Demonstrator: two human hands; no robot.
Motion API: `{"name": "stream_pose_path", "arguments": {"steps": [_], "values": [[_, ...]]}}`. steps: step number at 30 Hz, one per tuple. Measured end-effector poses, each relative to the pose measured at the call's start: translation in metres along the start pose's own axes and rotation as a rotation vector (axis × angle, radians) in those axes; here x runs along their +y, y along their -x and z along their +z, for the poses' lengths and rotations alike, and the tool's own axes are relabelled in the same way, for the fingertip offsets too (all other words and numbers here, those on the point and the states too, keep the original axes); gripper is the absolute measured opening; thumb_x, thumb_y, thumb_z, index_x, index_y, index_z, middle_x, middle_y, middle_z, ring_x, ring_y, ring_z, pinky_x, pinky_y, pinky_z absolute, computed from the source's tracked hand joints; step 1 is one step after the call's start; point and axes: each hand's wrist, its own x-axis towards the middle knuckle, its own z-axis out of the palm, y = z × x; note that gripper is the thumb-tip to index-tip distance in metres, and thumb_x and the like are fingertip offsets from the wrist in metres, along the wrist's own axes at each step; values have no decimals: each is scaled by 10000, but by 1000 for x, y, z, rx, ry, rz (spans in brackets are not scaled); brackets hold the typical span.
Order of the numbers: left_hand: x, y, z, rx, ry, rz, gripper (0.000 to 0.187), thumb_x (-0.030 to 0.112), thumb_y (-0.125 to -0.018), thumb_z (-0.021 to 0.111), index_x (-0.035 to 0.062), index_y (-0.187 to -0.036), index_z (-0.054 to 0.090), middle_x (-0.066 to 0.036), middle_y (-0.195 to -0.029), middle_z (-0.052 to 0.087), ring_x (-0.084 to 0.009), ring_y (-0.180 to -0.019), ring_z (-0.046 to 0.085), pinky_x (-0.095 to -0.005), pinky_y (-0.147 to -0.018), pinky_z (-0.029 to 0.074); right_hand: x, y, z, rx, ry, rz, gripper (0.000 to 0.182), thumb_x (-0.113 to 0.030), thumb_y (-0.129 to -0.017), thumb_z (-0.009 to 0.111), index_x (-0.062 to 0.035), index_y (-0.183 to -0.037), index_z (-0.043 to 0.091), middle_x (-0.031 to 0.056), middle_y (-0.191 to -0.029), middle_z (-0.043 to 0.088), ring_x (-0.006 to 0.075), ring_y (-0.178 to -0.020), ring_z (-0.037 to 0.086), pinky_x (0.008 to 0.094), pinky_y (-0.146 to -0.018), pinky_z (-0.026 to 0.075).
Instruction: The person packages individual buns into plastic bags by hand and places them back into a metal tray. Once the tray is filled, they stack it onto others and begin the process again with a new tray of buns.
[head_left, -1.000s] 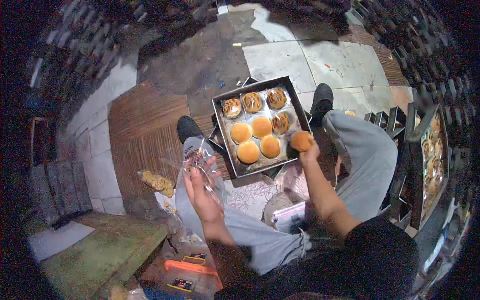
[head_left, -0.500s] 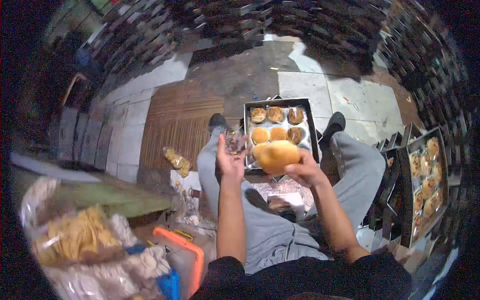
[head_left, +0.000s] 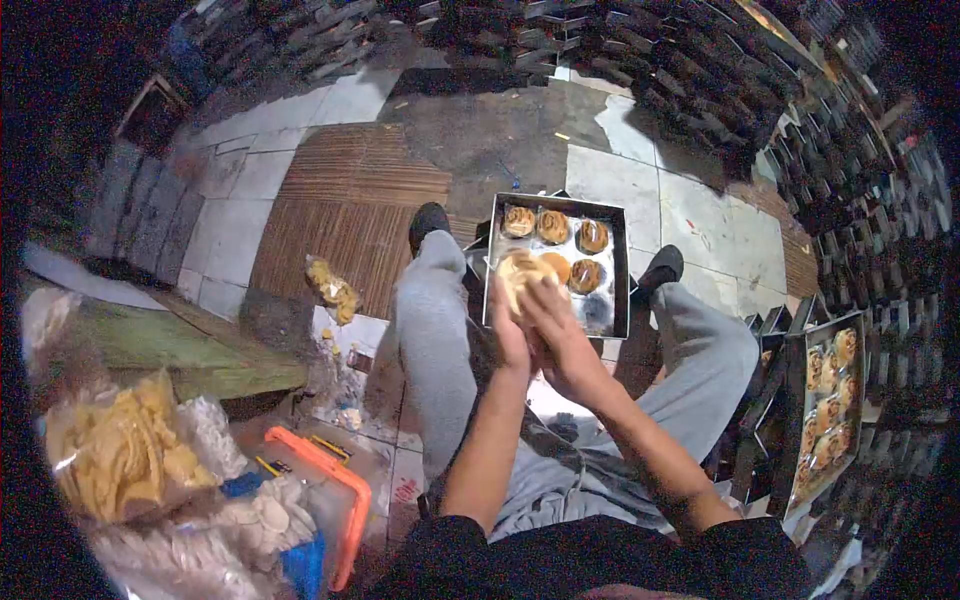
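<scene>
Nearest the camera, at the lower left, a clear plastic bag of pale yellow crisps [head_left: 125,450] lies beside an orange-rimmed plastic box [head_left: 335,500]. The person sits in grey trousers, both forearms reaching forward over the lap. The left hand [head_left: 512,335] and the right hand [head_left: 560,335] meet in front of the knees, touching each other, and together grasp a round golden-brown bun [head_left: 520,275]; the right hand's fingers [head_left: 545,300] curl over its near side. Whether a clear wrapper lies around the bun cannot be told. The bun is held just above the near left corner of a rectangular metal baking tray [head_left: 622,270], which sits between the feet and holds 5 more buns. To the right stands a second metal tray of buns [head_left: 800,400]. Left of the knees, a small bag of yellow snacks [head_left: 333,290] lies on a brown ribbed mat [head_left: 345,205].
</scene>
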Motion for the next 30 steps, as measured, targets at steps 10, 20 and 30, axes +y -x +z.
{"name": "stream_pose_path", "arguments": {"steps": [10,20,30], "values": [[37,-23,-5,-76,151,92,664,586,-1041,372,64,-1446,444,-170,-1325,611,-325,-1108,667,-483,-857,605,-39,14,-40,58,-616,436,161,-71,-965,652,45,-1069,692,93,-956,746,138,-772,699,323,-732,592],[27,44,43,-167,121,154,645,553,-1046,400,58,-1457,432,-159,-1340,604,-312,-1192,622,-465,-950,549,-51,21,-50,242,-211,153,174,-93,-895,743,-11,-1041,695,122,-764,708,184,-606,675,307,-556,512],[30,74,61,-108,55,298,623,538,-1051,400,78,-1470,435,-128,-1418,560,-302,-1270,571,-472,-1042,485,-73,29,-61,417,17,175,152,-128,-886,756,-21,-974,694,188,-684,644,246,-514,627,355,-514,479]]}}
